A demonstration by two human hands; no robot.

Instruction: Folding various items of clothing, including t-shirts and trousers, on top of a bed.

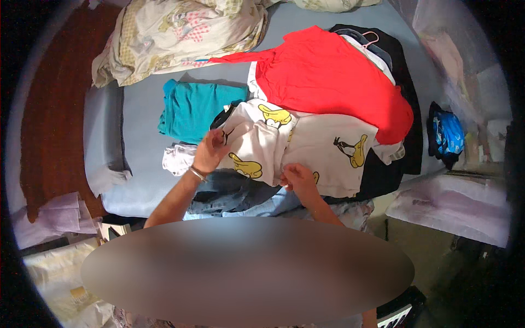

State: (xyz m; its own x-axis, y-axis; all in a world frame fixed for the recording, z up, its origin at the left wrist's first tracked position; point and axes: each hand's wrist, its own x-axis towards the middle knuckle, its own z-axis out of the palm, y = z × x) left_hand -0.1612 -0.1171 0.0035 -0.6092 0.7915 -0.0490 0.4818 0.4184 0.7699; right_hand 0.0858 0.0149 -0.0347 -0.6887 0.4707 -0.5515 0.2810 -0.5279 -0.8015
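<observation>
A white garment with yellow-billed duck prints (322, 145) lies spread on the bed, its left part folded or bunched toward me. I cannot make out whether it is a top or shorts. My left hand (210, 152), with a bracelet at the wrist, has its curled fingers at the garment's left edge. At the near edge, around the middle, the fingers of my right hand (299, 180) pinch the cloth. A red long-sleeved top (328, 76) lies just beyond, partly against the white garment. Dark jeans (232, 191) show under the near left side.
A folded teal garment (199, 109) and a small crumpled whitish cloth (179, 159) lie to the left. Black clothing (407, 109) and a pink hanger (371, 38) are at the right. A patterned quilt (186, 35) is heaped at the far left. A blue packet (448, 133) sits by the bed's right edge.
</observation>
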